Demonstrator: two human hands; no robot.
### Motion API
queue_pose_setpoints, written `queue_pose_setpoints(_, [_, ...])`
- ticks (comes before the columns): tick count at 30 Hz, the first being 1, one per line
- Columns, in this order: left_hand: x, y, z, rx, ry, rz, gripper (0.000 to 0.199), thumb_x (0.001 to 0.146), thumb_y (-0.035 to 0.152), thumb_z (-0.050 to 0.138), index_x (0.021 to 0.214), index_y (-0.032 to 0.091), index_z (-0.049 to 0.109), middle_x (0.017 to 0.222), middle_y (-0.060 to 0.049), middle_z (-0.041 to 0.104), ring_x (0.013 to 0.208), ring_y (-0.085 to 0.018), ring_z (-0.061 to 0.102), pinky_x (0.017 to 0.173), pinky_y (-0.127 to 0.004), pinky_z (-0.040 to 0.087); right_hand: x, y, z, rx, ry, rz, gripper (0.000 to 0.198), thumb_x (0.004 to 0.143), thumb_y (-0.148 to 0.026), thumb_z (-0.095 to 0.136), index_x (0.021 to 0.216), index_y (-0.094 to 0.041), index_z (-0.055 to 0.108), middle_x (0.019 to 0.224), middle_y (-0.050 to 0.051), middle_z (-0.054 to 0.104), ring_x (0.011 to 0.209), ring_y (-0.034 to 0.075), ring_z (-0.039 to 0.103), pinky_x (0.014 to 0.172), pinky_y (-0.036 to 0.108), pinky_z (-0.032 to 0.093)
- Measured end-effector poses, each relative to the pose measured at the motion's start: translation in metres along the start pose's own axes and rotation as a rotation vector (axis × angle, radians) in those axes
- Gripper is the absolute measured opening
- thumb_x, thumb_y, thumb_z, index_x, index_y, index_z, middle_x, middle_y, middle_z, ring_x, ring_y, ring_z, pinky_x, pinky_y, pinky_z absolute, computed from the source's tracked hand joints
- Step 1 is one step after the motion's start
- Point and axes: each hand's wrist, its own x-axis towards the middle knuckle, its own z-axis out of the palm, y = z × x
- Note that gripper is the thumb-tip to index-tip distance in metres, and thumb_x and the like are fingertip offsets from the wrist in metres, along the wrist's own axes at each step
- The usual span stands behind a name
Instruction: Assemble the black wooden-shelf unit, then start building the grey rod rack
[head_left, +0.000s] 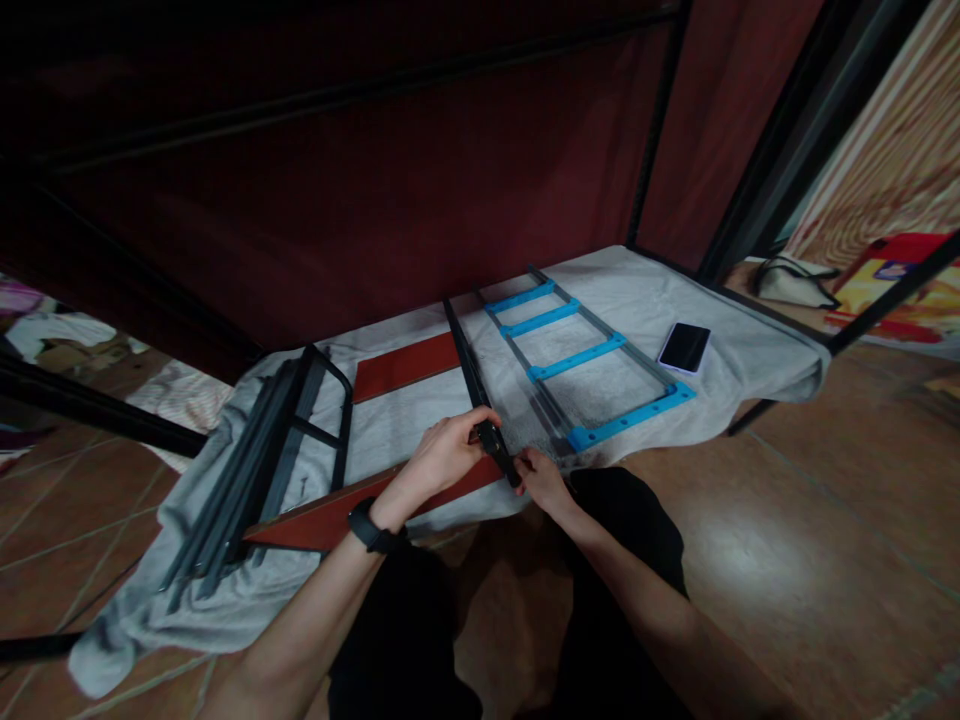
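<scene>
A long dark metal bar (466, 360) runs from the back of the cloth toward me, its near end raised in front of my knees. My left hand (448, 450) is wrapped round it close to that end, where a dark fitting shows. At the bar's near tip, my right hand (541, 478) has its fingers pinched together; what lies between them is hidden. Beneath and left of my hands is a red-brown board (457, 492). Another red-brown board (405, 366) lies farther back. Right of the bar rests a grey frame with blue crosspieces (576, 358).
Several grey metal tubes (232, 480) and a black looped frame (346, 415) lie at the left on the grey cloth (622, 280). A phone (684, 347) is at the right. Black posts stand round the surface, and a dark red panel (450, 190) closes off the back.
</scene>
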Motion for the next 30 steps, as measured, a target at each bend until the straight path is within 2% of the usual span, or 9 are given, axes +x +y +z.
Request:
queue_pose_setpoints(8, [0.000, -0.010, 0.004, -0.105, 0.010, 0.012, 0.032, 0.074, 0.012, 0.064, 0.102, 0.026, 0.071, 0.085, 0.001, 0.073, 0.078, -0.016, 0.067, 0.071, -0.025, 0.051, -0.006, 0.002, 0.009, 0.095, -0.018, -0.037, 0.013, 0.091, -0.016, 0.051, 0.080, -0.020, 0.057, 0.052, -0.006, 0.057, 0.046, 0.013, 0.059, 0.054, 0.023, 0.042])
queue_pose_setpoints(12, [0.000, -0.013, 0.001, -0.140, 0.051, 0.011, 0.030, 0.074, 0.012, 0.065, 0.100, 0.026, 0.071, 0.085, 0.001, 0.073, 0.078, -0.016, 0.067, 0.071, -0.025, 0.052, -0.005, 0.001, 0.010, 0.153, -0.019, -0.056, 0.012, 0.089, -0.016, 0.050, 0.080, -0.021, 0.057, 0.061, -0.005, 0.060, 0.050, 0.013, 0.061, 0.056, 0.024, 0.045])
queue_pose_setpoints(17, [0.001, -0.014, 0.001, -0.129, 0.041, 0.003, 0.028, 0.074, 0.012, 0.064, 0.098, 0.026, 0.070, 0.082, 0.002, 0.071, 0.076, -0.015, 0.066, 0.070, -0.024, 0.051, -0.003, 0.004, 0.014, 0.194, -0.005, -0.042, 0.009, 0.091, -0.022, 0.048, 0.083, -0.022, 0.052, 0.066, -0.004, 0.060, 0.047, 0.013, 0.060, 0.051, 0.025, 0.045])
queue_pose_setpoints(21, [0.002, -0.014, 0.001, -0.117, 0.048, -0.012, 0.027, 0.075, 0.013, 0.063, 0.098, 0.026, 0.069, 0.081, 0.003, 0.071, 0.075, -0.015, 0.065, 0.069, -0.023, 0.050, -0.003, 0.005, 0.015, 0.202, 0.007, -0.032, 0.010, 0.093, -0.023, 0.046, 0.084, -0.022, 0.050, 0.071, -0.002, 0.063, 0.050, 0.013, 0.063, 0.053, 0.025, 0.049])
queue_pose_setpoints(27, [0.004, -0.015, 0.001, -0.142, 0.051, -0.008, 0.025, 0.073, 0.013, 0.064, 0.095, 0.024, 0.069, 0.080, 0.002, 0.071, 0.072, -0.015, 0.065, 0.069, -0.024, 0.050, 0.001, 0.000, 0.011, 0.132, -0.006, -0.037, 0.024, 0.096, -0.029, 0.050, 0.073, -0.023, 0.049, 0.048, -0.005, 0.055, 0.045, 0.015, 0.061, 0.052, 0.024, 0.044])
queue_pose_setpoints(30, [0.004, -0.015, 0.004, -0.138, 0.050, -0.013, 0.025, 0.073, 0.013, 0.064, 0.095, 0.024, 0.069, 0.080, 0.002, 0.071, 0.073, -0.015, 0.066, 0.069, -0.025, 0.051, 0.002, 0.000, 0.011, 0.117, -0.014, -0.020, 0.030, 0.098, -0.035, 0.046, 0.071, -0.023, 0.049, 0.045, -0.004, 0.054, 0.045, 0.016, 0.062, 0.053, 0.025, 0.044])
